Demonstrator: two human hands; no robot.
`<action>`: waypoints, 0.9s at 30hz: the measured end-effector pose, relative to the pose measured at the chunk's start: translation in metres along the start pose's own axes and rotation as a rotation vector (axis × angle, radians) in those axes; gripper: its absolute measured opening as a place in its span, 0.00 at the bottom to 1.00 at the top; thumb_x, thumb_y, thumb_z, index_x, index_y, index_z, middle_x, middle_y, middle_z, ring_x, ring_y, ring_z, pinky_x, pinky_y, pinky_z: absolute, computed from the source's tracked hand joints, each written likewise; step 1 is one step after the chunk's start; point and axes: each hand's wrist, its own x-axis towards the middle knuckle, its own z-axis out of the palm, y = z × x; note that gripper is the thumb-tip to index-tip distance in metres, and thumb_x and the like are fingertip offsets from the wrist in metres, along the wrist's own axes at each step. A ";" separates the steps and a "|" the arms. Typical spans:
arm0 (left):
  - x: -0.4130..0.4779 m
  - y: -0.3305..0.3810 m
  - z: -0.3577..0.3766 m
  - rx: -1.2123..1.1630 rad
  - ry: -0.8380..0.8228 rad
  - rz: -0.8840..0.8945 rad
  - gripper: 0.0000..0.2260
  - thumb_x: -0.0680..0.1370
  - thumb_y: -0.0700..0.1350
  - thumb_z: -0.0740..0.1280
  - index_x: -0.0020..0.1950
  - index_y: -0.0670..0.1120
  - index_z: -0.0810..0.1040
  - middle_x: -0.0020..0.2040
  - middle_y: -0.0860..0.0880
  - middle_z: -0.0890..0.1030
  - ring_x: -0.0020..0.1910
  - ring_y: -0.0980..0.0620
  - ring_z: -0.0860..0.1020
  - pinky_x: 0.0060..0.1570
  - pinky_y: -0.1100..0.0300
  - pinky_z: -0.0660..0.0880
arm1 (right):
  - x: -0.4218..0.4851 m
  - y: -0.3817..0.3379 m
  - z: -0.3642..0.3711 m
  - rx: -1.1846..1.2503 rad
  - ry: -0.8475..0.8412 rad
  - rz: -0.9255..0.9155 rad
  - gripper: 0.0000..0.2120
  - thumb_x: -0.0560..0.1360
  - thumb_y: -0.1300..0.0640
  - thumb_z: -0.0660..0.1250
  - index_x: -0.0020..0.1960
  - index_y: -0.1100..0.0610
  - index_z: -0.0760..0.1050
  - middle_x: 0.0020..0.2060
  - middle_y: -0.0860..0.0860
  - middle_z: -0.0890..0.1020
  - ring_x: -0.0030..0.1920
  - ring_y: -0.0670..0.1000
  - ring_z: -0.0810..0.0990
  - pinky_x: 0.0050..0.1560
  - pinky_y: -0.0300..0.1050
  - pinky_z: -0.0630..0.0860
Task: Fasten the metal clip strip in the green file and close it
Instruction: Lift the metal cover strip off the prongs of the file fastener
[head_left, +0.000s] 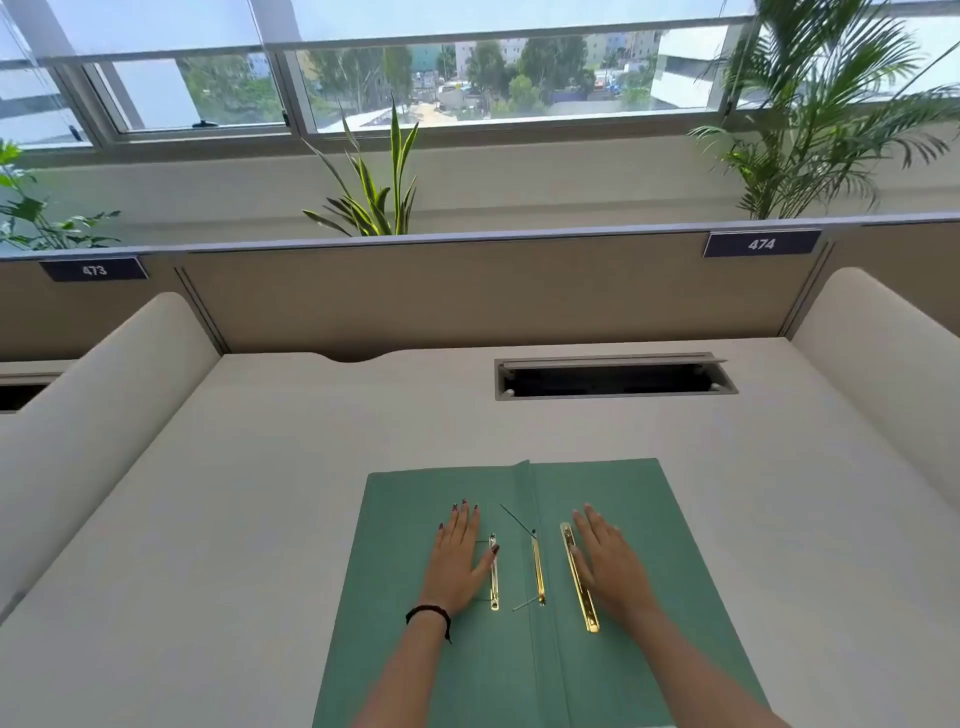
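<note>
The green file (649, 519) lies open and flat on the desk in front of me. Three gold metal strips lie on it. One strip (493, 574) sits on the left flap. A second strip (538, 571) lies along the centre fold, with thin prongs sticking out at its two ends. A longer loose strip (579, 577) lies on the right flap. My left hand (460, 556) rests flat on the left flap, thumb touching the left strip. My right hand (605, 556) rests flat on the right flap, just beside the long strip. Neither hand holds anything.
The white desk (260, 493) has padded side walls left and right. An open cable slot (613, 379) sits at the back right. A beige partition with labels 473 and 474 stands behind, with potted plants and windows beyond.
</note>
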 end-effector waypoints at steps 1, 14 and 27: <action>-0.001 -0.002 0.003 0.018 0.000 0.025 0.30 0.81 0.57 0.54 0.76 0.48 0.43 0.78 0.48 0.42 0.77 0.51 0.41 0.76 0.54 0.40 | -0.004 0.000 0.004 0.011 -0.011 0.020 0.25 0.80 0.51 0.49 0.75 0.53 0.48 0.77 0.53 0.51 0.76 0.50 0.52 0.75 0.47 0.51; -0.008 -0.018 0.027 0.170 0.015 0.013 0.33 0.79 0.62 0.52 0.76 0.50 0.42 0.79 0.48 0.42 0.77 0.51 0.39 0.75 0.54 0.38 | -0.016 0.010 0.036 0.077 0.071 0.062 0.23 0.79 0.54 0.54 0.74 0.54 0.56 0.75 0.53 0.59 0.75 0.52 0.56 0.75 0.49 0.50; -0.004 -0.019 0.031 0.173 0.108 0.027 0.31 0.78 0.62 0.52 0.76 0.53 0.42 0.78 0.52 0.43 0.76 0.55 0.39 0.75 0.59 0.35 | -0.002 0.016 0.034 0.055 0.058 0.098 0.22 0.81 0.54 0.51 0.74 0.51 0.55 0.75 0.51 0.57 0.75 0.50 0.54 0.75 0.49 0.48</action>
